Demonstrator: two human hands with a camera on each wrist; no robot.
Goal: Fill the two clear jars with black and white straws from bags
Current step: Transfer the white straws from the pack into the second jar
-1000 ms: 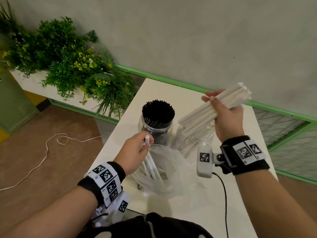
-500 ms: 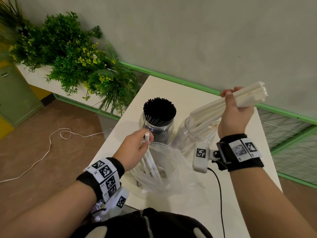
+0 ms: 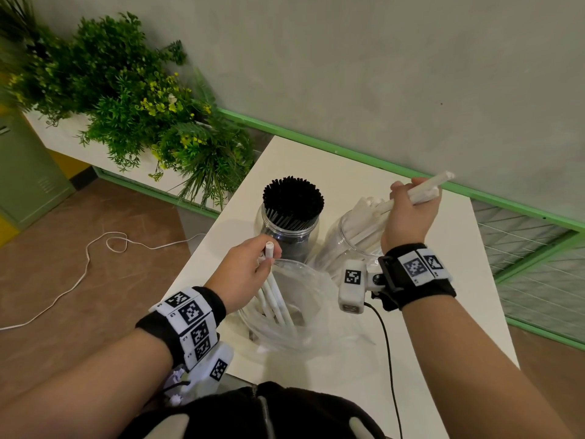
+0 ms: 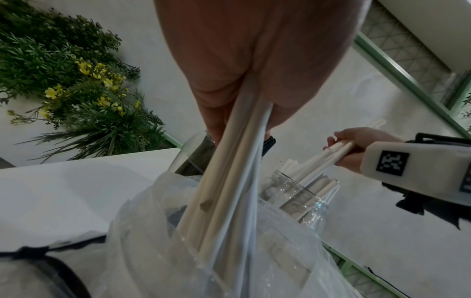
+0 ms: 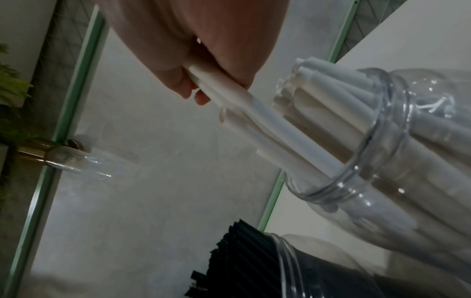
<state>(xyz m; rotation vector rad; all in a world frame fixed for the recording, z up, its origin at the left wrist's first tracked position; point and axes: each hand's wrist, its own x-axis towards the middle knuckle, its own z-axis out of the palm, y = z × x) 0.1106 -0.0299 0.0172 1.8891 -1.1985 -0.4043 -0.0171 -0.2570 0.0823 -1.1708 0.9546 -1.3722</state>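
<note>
**Three cameras around one table corner**

The head view looks steeply down and forward over both forearms at the white table (image 3: 319,160); the left wrist view peers close along the left hand (image 4: 254,60) into the plastic bag (image 4: 178,252); the right wrist view, closer still, faces the jar of white straws (image 5: 382,161), which all three views share.

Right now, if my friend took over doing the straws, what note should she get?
Left hand: grips a few white straws whose lower ends stand in the clear plastic bag at the near table edge.
Right hand: grips a white bundle, lower ends already in the right jar.
Done: left jar is packed with black straws; right jar partly holds white ones.
Left: let the bundle drop in, then move the bag's remaining white straws over.
</note>
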